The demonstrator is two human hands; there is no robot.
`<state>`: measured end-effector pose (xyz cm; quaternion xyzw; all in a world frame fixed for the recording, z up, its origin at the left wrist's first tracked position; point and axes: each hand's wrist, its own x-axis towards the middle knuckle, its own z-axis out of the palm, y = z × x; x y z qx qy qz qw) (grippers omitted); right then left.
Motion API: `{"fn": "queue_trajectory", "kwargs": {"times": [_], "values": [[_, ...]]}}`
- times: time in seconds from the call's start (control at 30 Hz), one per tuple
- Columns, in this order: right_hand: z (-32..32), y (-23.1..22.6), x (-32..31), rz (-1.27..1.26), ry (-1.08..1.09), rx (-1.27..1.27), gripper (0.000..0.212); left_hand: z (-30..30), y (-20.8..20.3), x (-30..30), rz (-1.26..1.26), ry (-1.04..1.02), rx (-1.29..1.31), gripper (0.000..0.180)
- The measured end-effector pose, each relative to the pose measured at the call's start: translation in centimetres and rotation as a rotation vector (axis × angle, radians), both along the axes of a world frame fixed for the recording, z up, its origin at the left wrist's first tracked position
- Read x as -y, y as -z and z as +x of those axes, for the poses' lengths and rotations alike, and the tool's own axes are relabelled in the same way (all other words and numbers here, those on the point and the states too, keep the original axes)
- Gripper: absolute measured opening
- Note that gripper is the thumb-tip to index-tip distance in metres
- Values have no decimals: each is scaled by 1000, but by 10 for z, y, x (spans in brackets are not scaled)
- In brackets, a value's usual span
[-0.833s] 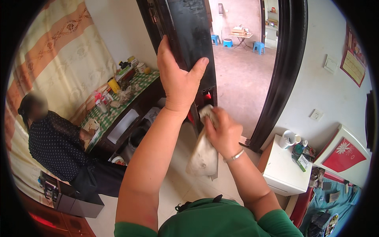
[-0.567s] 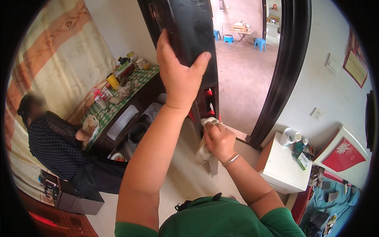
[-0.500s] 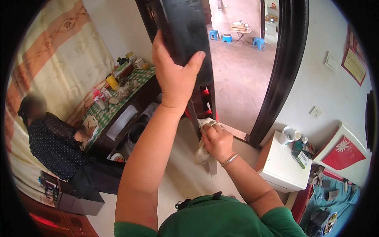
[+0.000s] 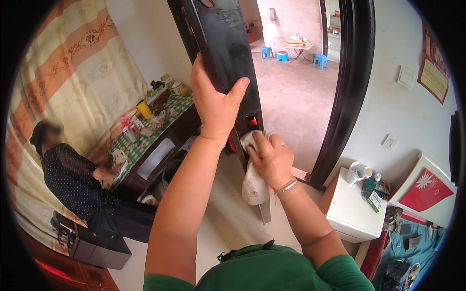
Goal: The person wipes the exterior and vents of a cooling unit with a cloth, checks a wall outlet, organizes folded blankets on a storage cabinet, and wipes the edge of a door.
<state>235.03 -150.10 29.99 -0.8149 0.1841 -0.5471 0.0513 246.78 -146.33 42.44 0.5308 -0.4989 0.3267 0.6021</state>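
A dark, glossy wooden door (image 4: pixel 221 48) stands upright in front of me at the doorway. My left hand (image 4: pixel 216 109) grips it, with the thumb on its right side and the fingers along the left. Lower on the same door, my right hand (image 4: pixel 273 160) is closed on a whitish cloth (image 4: pixel 256 186), pressing part of it to the edge while the rest hangs down. The right wrist wears a silver bangle. Beside the cloth, red patches show through gaps in the door; what they belong to I cannot tell.
Left, a person (image 4: pixel 73 179) sits by a table with a green checked cloth (image 4: pixel 172 107), cluttered with small items. Right of the dark door frame (image 4: pixel 347 97) stands a white cabinet (image 4: pixel 352 213) bearing cups and bottles. Blue stools (image 4: pixel 320 61) and a folding table (image 4: pixel 297 47) are beyond the doorway.
My right hand has moved slightly up and right along the door edge with the cloth, and more of the cloth hangs into view. The left hand keeps its grip. The view has shifted slightly.
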Motion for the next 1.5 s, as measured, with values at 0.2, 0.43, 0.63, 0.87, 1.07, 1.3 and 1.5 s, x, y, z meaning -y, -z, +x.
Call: {"fn": "queue_trajectory", "kwargs": {"times": [0.2, 0.43, 0.63, 0.87, 1.07, 1.3, 1.5], "values": [[-16, 100, 4, 227, -54, -296, 32, 0, 0, 4, -4, 52, 23, 77], [-9, 15, 21, 179, -41, 39, 32, 4, 4, 7, 5, -44, 43, 81], [6, 29, 24, 213, -210, 159, 29, 10, 6, 2, -14, 10, 39, 81], [-18, 124, 14, 529, -211, -80, 30, 7, 3, -2, -7, -15, 39, 81], [-6, -2, 20, 338, -252, 302, 28, 16, 6, -3, -42, -39, 97, 80], [-16, 87, 20, 154, -221, -104, 41, 12, 3, 4, -59, -13, 98, 81], [-52, 222, -15, 873, -84, -541, 30, 7, 0, -3, -78, 3, 102, 70]]}}
